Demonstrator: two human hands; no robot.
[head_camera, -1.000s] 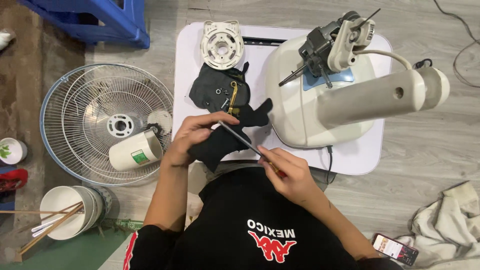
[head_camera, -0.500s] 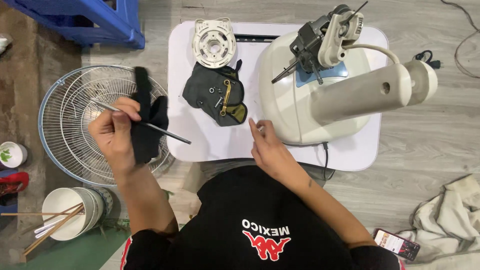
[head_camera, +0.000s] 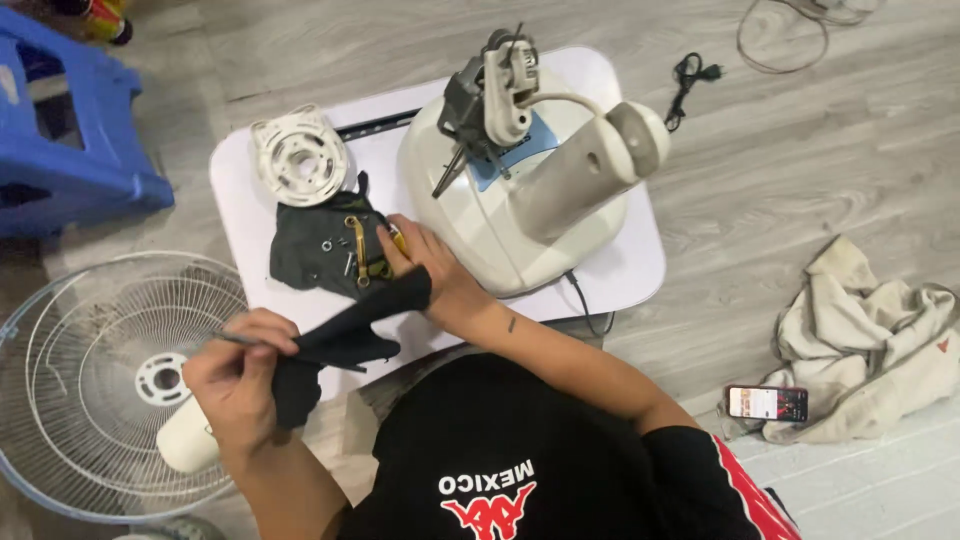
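White low table (head_camera: 250, 200) on wood floor w/ fan base (head_camera: 520, 190): left hand (head_camera: 235, 375) swung back in, gripping black cloth (head_camera: 345, 335) & thin rod; right hand (head_camera: 425, 265) now pinching cloth's far end.

So half a second back my left hand (head_camera: 235, 375) was way out over the fan grille (head_camera: 90, 390) with the black rag (head_camera: 340, 335) and the thin metal rod (head_camera: 240, 340). Now it's pulled back in toward my body, just off the table's (head_camera: 235, 190) near edge. My right hand (head_camera: 425, 265), which was sitting bare on the table by the fan base (head_camera: 500, 215), has slid left and now pinches the far end of the rag, right next to the dark cloth with the screws (head_camera: 320, 250). 1 second ago both hands were bunched together on the rod. My head also tipped, so everything looks rotated.
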